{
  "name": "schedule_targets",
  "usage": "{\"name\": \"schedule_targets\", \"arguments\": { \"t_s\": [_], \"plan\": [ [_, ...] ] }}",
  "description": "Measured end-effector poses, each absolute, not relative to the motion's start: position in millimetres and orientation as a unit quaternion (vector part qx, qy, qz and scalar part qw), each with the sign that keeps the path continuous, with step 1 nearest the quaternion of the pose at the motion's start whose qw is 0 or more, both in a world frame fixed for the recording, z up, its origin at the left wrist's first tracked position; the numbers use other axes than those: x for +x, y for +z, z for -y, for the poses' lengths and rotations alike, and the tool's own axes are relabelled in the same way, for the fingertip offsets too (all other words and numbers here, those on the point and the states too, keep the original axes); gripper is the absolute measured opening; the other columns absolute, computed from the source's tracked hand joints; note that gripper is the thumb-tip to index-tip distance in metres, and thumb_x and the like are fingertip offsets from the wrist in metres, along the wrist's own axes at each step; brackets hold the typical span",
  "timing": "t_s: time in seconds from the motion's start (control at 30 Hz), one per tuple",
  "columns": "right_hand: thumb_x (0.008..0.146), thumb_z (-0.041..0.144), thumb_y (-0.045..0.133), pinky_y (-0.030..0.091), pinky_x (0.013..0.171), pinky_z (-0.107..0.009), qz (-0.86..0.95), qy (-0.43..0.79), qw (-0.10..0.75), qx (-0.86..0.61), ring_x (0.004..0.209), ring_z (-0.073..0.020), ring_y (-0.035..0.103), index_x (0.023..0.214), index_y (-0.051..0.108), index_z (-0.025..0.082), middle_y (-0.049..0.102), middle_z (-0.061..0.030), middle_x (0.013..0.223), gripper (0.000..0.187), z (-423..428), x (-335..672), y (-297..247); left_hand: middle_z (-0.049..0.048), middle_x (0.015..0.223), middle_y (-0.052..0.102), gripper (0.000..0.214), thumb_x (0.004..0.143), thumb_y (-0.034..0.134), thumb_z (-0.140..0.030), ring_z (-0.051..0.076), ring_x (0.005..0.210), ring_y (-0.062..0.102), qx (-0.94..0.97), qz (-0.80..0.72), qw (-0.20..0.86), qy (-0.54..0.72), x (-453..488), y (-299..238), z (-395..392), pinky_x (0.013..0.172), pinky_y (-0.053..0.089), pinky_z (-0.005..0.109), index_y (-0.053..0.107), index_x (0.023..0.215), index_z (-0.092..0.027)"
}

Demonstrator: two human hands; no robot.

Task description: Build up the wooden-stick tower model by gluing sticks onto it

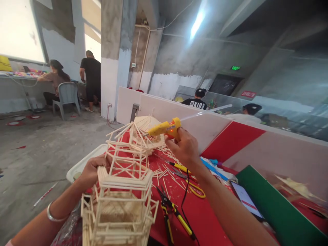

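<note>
A tall tower model (123, 191) built of thin wooden sticks stands tilted on the red table (205, 218). My left hand (91, 171) grips its left side near the middle, fingers wrapped round the frame. My right hand (183, 147) is closed on a yellow glue gun (165, 128) with a clear glue stick out the back. Its nozzle points left at the tower's roof part (143, 131). A black cord (186, 201) runs down from the gun.
Loose sticks (164, 171), yellow-handled scissors (191, 186) and cutters (171, 212) lie on the table. A phone (246, 200) and a green board (276, 208) sit at right. A white tray (84, 162) is behind the tower. Other people sit beyond the partition (200, 126) and far left.
</note>
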State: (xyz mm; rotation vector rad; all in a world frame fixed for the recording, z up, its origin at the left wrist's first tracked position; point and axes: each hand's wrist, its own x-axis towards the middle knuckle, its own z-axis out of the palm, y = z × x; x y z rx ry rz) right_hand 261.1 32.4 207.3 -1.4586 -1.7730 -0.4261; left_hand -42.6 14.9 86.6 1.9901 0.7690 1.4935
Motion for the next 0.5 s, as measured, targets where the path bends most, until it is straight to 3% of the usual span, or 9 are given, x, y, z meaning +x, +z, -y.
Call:
{"name": "schedule_targets", "arguments": {
  "t_s": [0.07, 0.17, 0.33, 0.5],
  "plan": [
    [0.077, 0.044, 0.054, 0.031, 0.056, -0.028, 0.693, -0.164, 0.396, -0.579, 0.053, -0.0139, 0.044, 0.078, 0.052, 0.022, 0.052, 0.0023, 0.061, 0.022, -28.3, 265.5, 207.9, 0.0045, 0.066, 0.063, 0.041, 0.084, 0.071, -0.039, 0.013, 0.06, 0.06, 0.743, -0.267, 0.231, 0.568, -45.0, 91.2, -12.2, 0.055, 0.05, 0.025, 0.057, 0.053, -0.015],
    [0.076, 0.043, 0.056, 0.031, 0.054, -0.027, 0.691, -0.18, 0.401, -0.574, 0.051, -0.0134, 0.044, 0.076, 0.052, 0.022, 0.052, 0.003, 0.06, 0.021, -21.3, 274.6, 208.5, 0.0045, 0.073, 0.066, 0.029, 0.086, 0.067, -0.023, 0.012, 0.064, 0.062, 0.775, -0.255, 0.135, 0.562, -48.0, 99.2, -9.3, 0.058, 0.049, 0.023, 0.062, 0.058, -0.016],
    [0.078, 0.038, 0.058, 0.029, 0.05, -0.026, 0.704, -0.273, 0.39, -0.527, 0.048, -0.0128, 0.045, 0.074, 0.053, 0.021, 0.052, 0.0032, 0.057, 0.017, -7.7, 284.9, 208.7, 0.0045, 0.077, 0.061, 0.02, 0.086, 0.056, -0.013, 0.014, 0.071, 0.058, 0.857, -0.289, -0.009, 0.428, -60.6, 113.0, -10.2, 0.066, 0.044, 0.026, 0.066, 0.07, -0.018],
    [0.081, 0.028, 0.056, 0.029, 0.05, -0.026, 0.718, -0.385, 0.361, -0.455, 0.054, -0.0139, 0.053, 0.08, 0.059, 0.019, 0.06, -0.0003, 0.066, 0.01, -2.1, 282.8, 201.9, 0.0027, 0.072, 0.05, 0.025, 0.07, 0.047, -0.003, 0.016, 0.067, 0.048, 0.888, -0.299, -0.119, 0.327, -73.1, 132.6, -11.8, 0.06, 0.033, 0.028, 0.066, 0.077, -0.019]
  ]
}}
